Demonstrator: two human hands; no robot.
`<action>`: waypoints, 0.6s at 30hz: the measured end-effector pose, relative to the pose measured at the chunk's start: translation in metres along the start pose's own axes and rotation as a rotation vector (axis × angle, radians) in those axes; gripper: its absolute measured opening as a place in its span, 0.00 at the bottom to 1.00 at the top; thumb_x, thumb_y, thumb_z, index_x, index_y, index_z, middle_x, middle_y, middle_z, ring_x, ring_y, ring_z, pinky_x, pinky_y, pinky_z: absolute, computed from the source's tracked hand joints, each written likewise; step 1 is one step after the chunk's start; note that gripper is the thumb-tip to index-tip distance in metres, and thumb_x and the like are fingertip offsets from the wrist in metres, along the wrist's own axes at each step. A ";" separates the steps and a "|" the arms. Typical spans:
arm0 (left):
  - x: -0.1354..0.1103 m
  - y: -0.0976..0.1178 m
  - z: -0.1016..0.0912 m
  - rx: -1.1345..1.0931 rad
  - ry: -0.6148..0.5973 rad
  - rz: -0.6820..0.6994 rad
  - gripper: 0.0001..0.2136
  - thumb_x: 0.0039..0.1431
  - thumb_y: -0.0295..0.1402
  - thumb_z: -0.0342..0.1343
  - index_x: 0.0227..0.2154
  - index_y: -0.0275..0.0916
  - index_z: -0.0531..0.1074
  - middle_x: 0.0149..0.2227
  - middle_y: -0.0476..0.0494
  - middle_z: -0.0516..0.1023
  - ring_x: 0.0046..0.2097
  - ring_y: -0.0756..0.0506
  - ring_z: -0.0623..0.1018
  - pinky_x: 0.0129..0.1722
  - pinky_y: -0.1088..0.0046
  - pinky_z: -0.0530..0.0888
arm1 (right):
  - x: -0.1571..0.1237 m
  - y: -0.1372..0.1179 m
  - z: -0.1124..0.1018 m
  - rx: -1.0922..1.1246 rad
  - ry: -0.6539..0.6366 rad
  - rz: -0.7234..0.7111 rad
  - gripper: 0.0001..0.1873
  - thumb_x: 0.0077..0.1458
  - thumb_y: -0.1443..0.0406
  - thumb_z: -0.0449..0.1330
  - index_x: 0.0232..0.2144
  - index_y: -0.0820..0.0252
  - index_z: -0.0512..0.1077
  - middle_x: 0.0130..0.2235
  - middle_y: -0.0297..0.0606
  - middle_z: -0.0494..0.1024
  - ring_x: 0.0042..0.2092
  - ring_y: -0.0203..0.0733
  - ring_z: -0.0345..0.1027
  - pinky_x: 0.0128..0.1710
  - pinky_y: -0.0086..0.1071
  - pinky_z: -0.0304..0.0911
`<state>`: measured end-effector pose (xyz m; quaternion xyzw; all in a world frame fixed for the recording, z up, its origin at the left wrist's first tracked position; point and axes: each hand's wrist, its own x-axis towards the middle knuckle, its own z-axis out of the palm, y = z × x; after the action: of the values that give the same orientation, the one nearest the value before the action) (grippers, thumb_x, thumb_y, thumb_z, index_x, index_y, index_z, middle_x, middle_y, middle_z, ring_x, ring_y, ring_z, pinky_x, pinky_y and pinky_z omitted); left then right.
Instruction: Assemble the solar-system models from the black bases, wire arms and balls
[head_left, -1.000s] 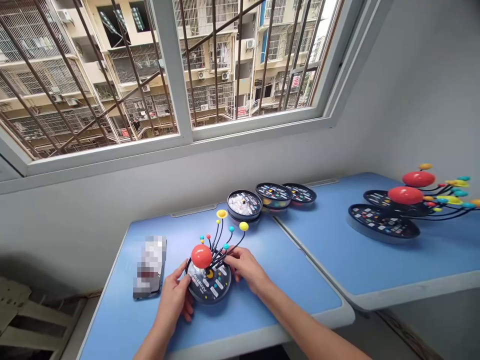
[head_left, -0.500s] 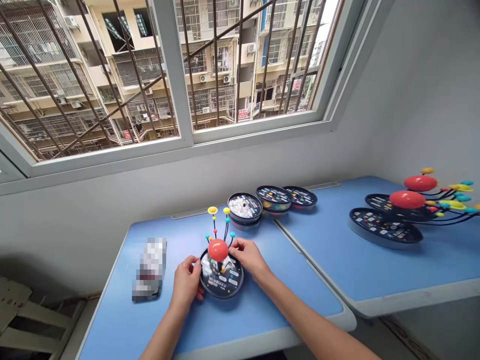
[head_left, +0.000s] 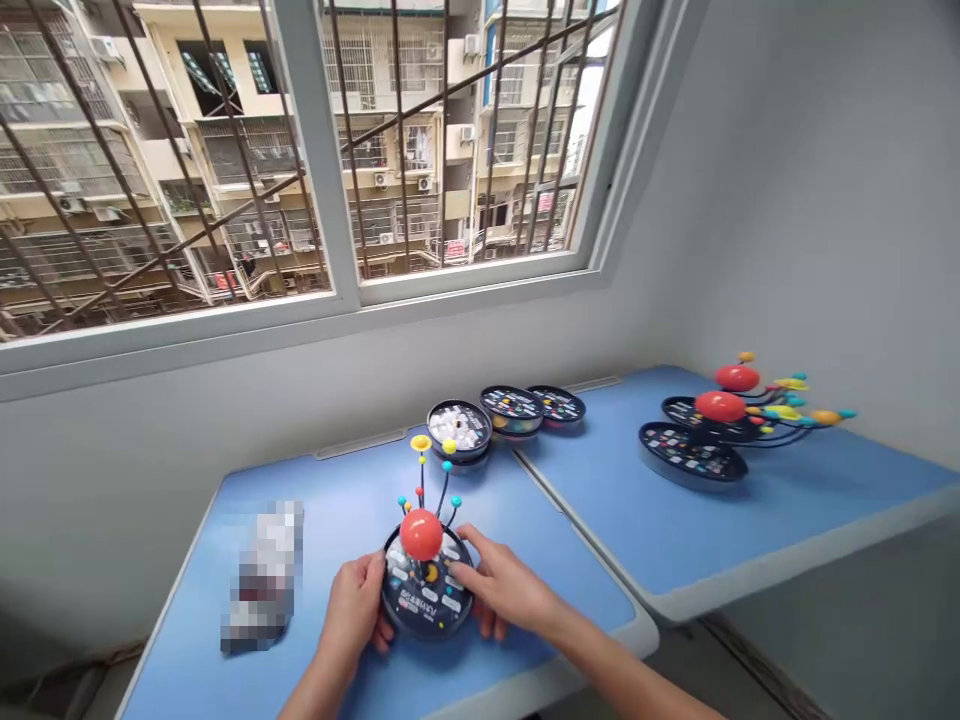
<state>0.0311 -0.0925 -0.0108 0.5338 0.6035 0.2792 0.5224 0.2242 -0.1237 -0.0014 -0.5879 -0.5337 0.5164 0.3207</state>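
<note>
A planetary model stands on the blue table. It has a round black base with printed labels, a red sun ball, and thin black wires carrying small yellow and teal balls. My left hand grips the base's left edge. My right hand lies on the base's right side with its fingers spread over the rim, and the two hands hold the base between them. The wires rise toward the far side, away from both hands. The base's near edge is partly hidden by my fingers.
Round black tins stand at the far edge of the table, one holding white pieces. A pixelated object lies to the left. On the adjoining table stand similar models and a black disc. A barred window is behind.
My hands have turned the model's base, swinging its wires from the upper right to pointing away from me. The view has also tilted, so the tables sit lower and look smaller.
</note>
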 end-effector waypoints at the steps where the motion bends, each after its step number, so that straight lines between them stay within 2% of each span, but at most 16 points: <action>1: -0.002 -0.001 0.003 -0.002 0.016 0.015 0.33 0.43 0.63 0.42 0.28 0.34 0.70 0.06 0.51 0.63 0.10 0.49 0.66 0.08 0.79 0.60 | -0.003 -0.001 -0.001 0.000 0.028 -0.011 0.18 0.50 0.62 0.53 0.45 0.57 0.62 0.11 0.21 0.64 0.12 0.34 0.61 0.08 0.20 0.52; 3: -0.005 -0.002 0.010 0.002 0.047 0.051 0.34 0.42 0.64 0.42 0.29 0.34 0.70 0.06 0.52 0.63 0.10 0.49 0.65 0.08 0.79 0.61 | -0.010 -0.002 -0.007 0.004 0.076 -0.047 0.19 0.50 0.62 0.53 0.47 0.57 0.62 0.10 0.20 0.63 0.12 0.34 0.62 0.09 0.20 0.54; 5: -0.006 -0.002 0.017 0.020 0.027 0.085 0.35 0.41 0.65 0.41 0.29 0.35 0.70 0.05 0.53 0.61 0.09 0.50 0.63 0.08 0.78 0.60 | -0.019 -0.001 -0.017 0.028 0.092 -0.073 0.21 0.51 0.61 0.54 0.49 0.55 0.62 0.12 0.21 0.64 0.13 0.34 0.63 0.09 0.20 0.54; 9: -0.004 0.013 0.043 0.014 -0.113 0.110 0.34 0.40 0.66 0.41 0.25 0.36 0.69 0.04 0.53 0.59 0.08 0.51 0.59 0.08 0.78 0.58 | -0.039 0.005 -0.042 0.123 0.146 -0.043 0.20 0.52 0.58 0.53 0.48 0.54 0.61 0.16 0.24 0.69 0.16 0.36 0.67 0.11 0.21 0.57; 13: -0.006 0.039 0.074 -0.150 -0.230 0.121 0.27 0.41 0.61 0.49 0.20 0.37 0.66 0.08 0.53 0.62 0.11 0.51 0.63 0.10 0.78 0.61 | -0.051 0.013 -0.072 0.149 0.273 -0.019 0.20 0.53 0.57 0.52 0.47 0.56 0.60 0.14 0.25 0.70 0.16 0.38 0.68 0.12 0.24 0.60; 15: -0.007 0.047 0.085 -0.249 -0.237 0.122 0.25 0.41 0.56 0.54 0.25 0.35 0.69 0.13 0.53 0.65 0.14 0.51 0.66 0.12 0.77 0.64 | -0.054 0.018 -0.091 0.138 0.354 -0.014 0.21 0.53 0.57 0.54 0.48 0.57 0.59 0.13 0.25 0.70 0.16 0.39 0.68 0.13 0.25 0.61; 18: -0.002 0.043 0.095 -0.296 -0.231 0.067 0.28 0.37 0.53 0.58 0.33 0.31 0.71 0.17 0.53 0.67 0.15 0.51 0.67 0.12 0.76 0.66 | -0.053 0.028 -0.125 0.147 0.497 0.002 0.20 0.54 0.59 0.52 0.49 0.58 0.58 0.14 0.26 0.71 0.16 0.39 0.68 0.14 0.26 0.63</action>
<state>0.1340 -0.1035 -0.0002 0.4995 0.4736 0.3191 0.6514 0.3562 -0.1590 0.0191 -0.6727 -0.3987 0.3937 0.4833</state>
